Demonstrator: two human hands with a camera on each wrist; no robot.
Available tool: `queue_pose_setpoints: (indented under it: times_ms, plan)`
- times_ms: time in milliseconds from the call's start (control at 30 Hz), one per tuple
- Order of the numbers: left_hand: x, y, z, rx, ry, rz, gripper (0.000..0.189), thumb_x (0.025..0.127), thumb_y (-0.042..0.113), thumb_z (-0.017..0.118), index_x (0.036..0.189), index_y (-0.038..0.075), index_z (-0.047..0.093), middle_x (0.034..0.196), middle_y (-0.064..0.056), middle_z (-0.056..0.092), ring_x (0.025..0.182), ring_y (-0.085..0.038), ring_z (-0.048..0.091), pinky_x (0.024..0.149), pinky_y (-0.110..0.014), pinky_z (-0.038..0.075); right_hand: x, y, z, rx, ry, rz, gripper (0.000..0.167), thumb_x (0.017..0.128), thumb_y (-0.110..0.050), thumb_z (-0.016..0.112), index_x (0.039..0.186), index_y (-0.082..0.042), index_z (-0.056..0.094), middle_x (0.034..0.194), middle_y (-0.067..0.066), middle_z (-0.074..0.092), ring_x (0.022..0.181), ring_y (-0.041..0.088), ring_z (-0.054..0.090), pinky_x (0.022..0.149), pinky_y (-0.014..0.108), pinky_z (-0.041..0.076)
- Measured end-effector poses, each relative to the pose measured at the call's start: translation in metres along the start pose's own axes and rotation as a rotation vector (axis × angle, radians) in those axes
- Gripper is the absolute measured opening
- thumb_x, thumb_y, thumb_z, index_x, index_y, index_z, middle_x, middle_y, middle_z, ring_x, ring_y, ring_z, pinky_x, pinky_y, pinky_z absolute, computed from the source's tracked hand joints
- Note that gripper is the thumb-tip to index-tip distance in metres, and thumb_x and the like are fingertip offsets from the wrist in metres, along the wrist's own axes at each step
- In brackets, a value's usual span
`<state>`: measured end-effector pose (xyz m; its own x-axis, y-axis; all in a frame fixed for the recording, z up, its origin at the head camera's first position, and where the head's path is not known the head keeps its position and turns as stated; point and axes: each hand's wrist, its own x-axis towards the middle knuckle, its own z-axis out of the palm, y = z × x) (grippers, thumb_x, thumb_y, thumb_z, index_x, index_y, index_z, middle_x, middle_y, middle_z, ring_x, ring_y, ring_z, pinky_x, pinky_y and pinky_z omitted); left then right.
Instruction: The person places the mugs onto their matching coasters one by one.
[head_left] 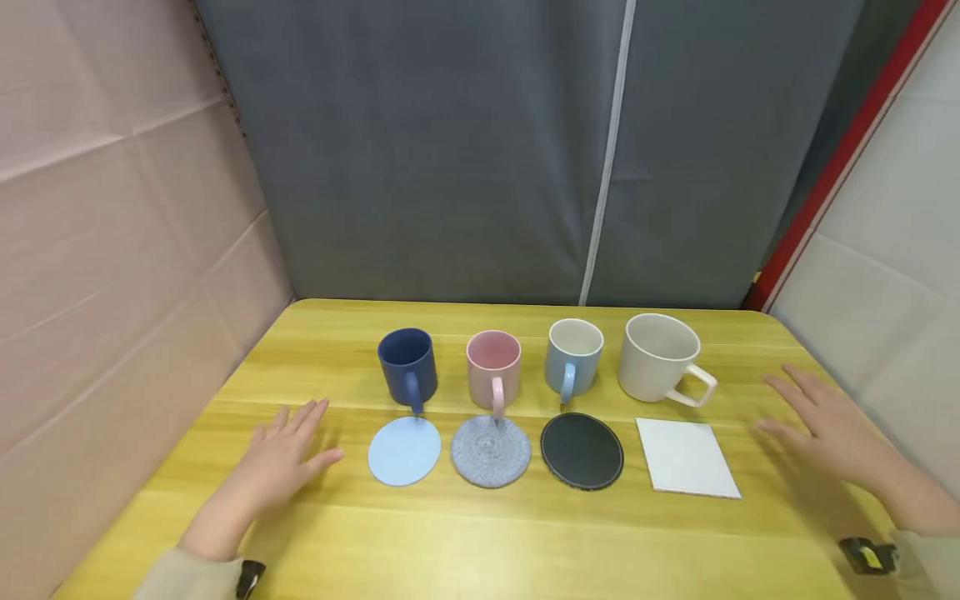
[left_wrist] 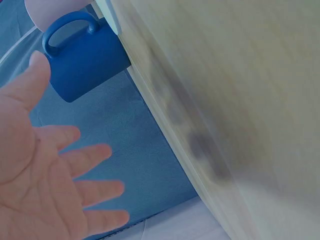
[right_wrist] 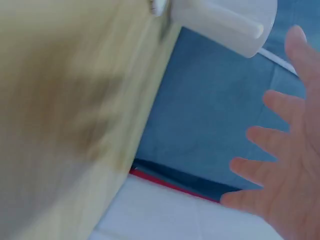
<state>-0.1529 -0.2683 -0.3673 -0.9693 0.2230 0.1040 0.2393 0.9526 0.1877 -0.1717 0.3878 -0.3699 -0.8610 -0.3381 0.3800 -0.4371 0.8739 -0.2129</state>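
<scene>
Four mugs stand upright in a row: a dark blue mug (head_left: 405, 367), a pink mug (head_left: 487, 379), a light blue mug (head_left: 572, 362) and a larger white mug (head_left: 652, 367). In front of them lie a light blue round coaster (head_left: 404, 451), a grey round coaster (head_left: 491, 452), a black round coaster (head_left: 582, 451) and a white square coaster (head_left: 688, 457). My left hand (head_left: 277, 458), fingers spread, hovers left of the light blue coaster, holding nothing. On the far right, my right hand (head_left: 828, 429) is also spread and empty, beside the white mug and square coaster.
The yellow wood-grain table (head_left: 480, 542) ends at a grey curtain (head_left: 450, 167) behind the mugs. Pale fabric walls rise along its left side (head_left: 135, 250) and right side (head_left: 892, 250). A red strip (head_left: 847, 167) edges the right wall.
</scene>
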Motion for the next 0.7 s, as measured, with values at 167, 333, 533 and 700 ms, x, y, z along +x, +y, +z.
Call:
queue_pose_setpoints:
  times_ms: [167, 333, 533, 700]
  plan:
    - [0.006, 0.002, -0.001, 0.003, 0.004, 0.058, 0.057, 0.088, 0.043, 0.055, 0.131, 0.005, 0.049, 0.124, -0.021, 0.055, 0.111, -0.043, 0.051, 0.088, -0.059, 0.039, 0.021, -0.018, -0.006, 0.017, 0.132, -0.051, 0.066, 0.086, -0.024, 0.062, 0.139, 0.001, 0.032, 0.136, 0.032, 0.031, 0.127, 0.05, 0.023, 0.107, 0.06, 0.007]
    - [0.015, 0.004, -0.001, -0.012, -0.058, 0.065, 0.054, 0.089, 0.042, 0.054, 0.13, 0.008, 0.051, 0.126, -0.02, 0.054, 0.112, -0.04, 0.052, 0.089, -0.056, 0.041, 0.052, -0.054, -0.008, 0.098, 0.157, -0.106, 0.059, 0.086, -0.022, 0.062, 0.133, 0.004, 0.039, 0.135, 0.03, 0.035, 0.121, 0.051, 0.029, 0.104, 0.061, 0.015]
    - [0.023, 0.013, 0.005, 0.006, -0.109, 0.161, 0.067, 0.085, 0.044, 0.059, 0.136, 0.004, 0.042, 0.136, -0.024, 0.042, 0.117, -0.048, 0.043, 0.093, -0.059, 0.037, 0.088, -0.099, 0.003, 0.163, 0.094, -0.164, 0.057, 0.086, -0.025, 0.063, 0.133, -0.003, 0.041, 0.137, 0.025, 0.035, 0.121, 0.048, 0.03, 0.09, 0.066, 0.027]
    - [0.018, 0.016, 0.013, 0.047, -0.235, 0.163, 0.084, 0.08, 0.056, 0.057, 0.142, 0.006, 0.031, 0.146, -0.02, 0.027, 0.122, -0.058, 0.028, 0.09, -0.069, 0.03, 0.111, -0.137, 0.021, 0.176, 0.112, -0.247, 0.055, 0.087, -0.03, 0.062, 0.13, -0.001, 0.044, 0.135, 0.022, 0.039, 0.121, 0.043, 0.035, 0.094, 0.06, 0.03]
